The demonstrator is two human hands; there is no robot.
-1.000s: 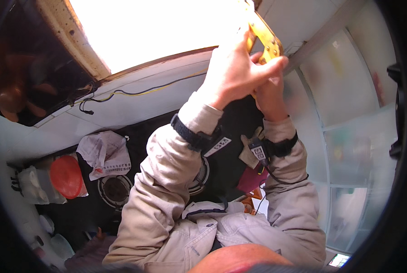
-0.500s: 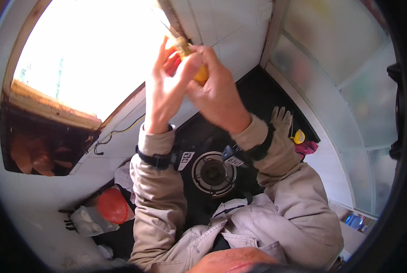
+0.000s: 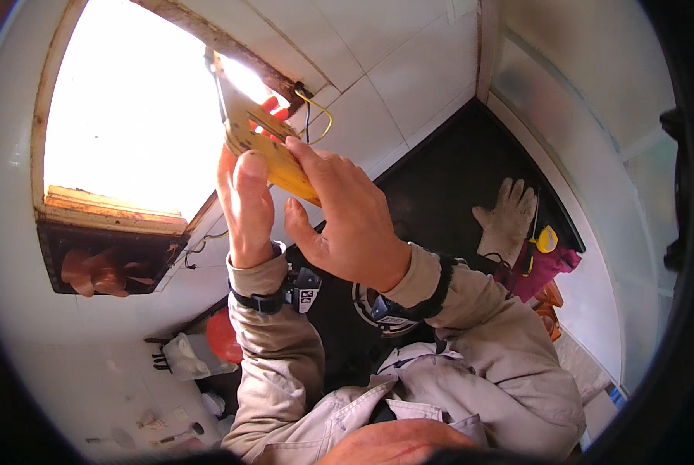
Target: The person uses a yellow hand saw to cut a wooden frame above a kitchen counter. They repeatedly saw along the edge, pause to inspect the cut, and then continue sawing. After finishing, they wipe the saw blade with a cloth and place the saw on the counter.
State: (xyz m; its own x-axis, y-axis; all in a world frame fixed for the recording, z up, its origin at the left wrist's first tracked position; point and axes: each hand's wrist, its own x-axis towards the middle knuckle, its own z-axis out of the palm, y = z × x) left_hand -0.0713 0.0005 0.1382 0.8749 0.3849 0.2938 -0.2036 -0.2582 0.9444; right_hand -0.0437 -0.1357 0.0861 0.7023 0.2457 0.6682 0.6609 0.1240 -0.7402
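Note:
A worn yellow tool (image 3: 273,159), long and flat with a slot and dark spots, is held up before the window opening; a thin metal part extends from its far end. I cannot make out its exact kind. My left hand (image 3: 242,209) is closed on it from the left, thumb on the near side and reddish-lit fingertips showing behind. My right hand (image 3: 354,217) has its fingers over the tool's lower right end. The right thumb stands away, below the tool's edge. Straps with small dark devices sit round both wrists.
A wood-framed window opening (image 3: 114,211) glares with light above a fan (image 3: 103,271). Loose wires (image 3: 316,116) hang at its frame. On the black counter (image 3: 440,186) are a gas burner, a work glove (image 3: 509,217), a screwdriver (image 3: 530,252), a yellow tape measure (image 3: 547,239) and a magenta cloth (image 3: 544,275).
The yellow tool and both hands have shifted left and lower in the picture. More of the tool's flat body shows now, and my right thumb has come away from it. The view has also shifted.

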